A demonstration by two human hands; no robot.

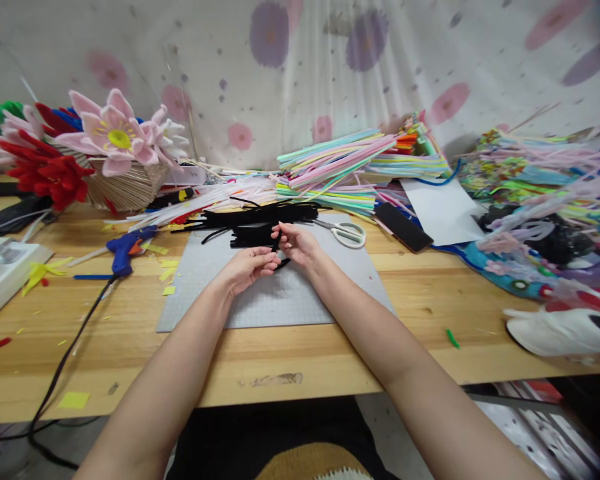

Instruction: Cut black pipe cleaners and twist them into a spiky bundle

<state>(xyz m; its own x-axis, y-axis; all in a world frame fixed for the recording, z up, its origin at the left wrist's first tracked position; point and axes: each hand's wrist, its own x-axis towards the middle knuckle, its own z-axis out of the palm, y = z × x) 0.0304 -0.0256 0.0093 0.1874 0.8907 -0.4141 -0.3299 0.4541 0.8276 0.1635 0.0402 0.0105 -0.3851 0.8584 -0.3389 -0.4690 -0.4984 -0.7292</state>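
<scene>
Both of my hands meet over a grey cutting mat (280, 293) on a wooden table (330, 360). My left hand (247, 267) and my right hand (295, 243) each pinch the same short black pipe cleaner piece (279, 252) between fingertips. Just beyond them lies a pile of black pipe cleaners (255, 223). White-handled scissors (345, 233) rest on the mat to the right of my right hand.
A blue glue gun (125, 250) with a black cord lies left of the mat. Pipe-cleaner flowers (105, 137) in a basket stand at the back left. Stacks of coloured pipe cleaners (340, 167) fill the back and right. A black phone (403, 227) and white paper (443, 210) lie right.
</scene>
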